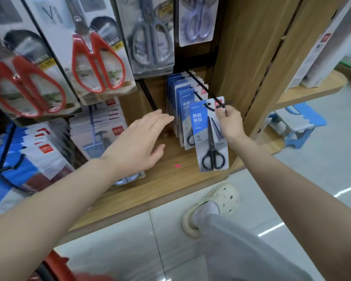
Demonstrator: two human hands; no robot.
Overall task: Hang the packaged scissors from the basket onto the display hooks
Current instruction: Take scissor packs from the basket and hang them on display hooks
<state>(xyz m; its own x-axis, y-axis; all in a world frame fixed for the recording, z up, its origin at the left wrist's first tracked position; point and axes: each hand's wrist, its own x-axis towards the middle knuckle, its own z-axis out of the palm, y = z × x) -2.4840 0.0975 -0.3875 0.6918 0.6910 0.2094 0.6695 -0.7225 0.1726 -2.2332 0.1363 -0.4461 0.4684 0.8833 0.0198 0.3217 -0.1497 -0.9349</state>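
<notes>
Black packaged scissors hang upright at the tip of the display hook, top corner pinched by the right hand; the left hand hovers farther left, fingers straight.

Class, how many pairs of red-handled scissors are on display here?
2: one red-handled pair at far left, the other just to its right; more may hang hidden behind them.

Reds, blues and wood grain on a shop shelf
The scissors pack: blue-and-white card, black scissors. Upper left, red-handled scissors; upper middle, grey-handled scissors. Brown wood-grain shelf, cream shoe, blue stool, red basket.
</notes>
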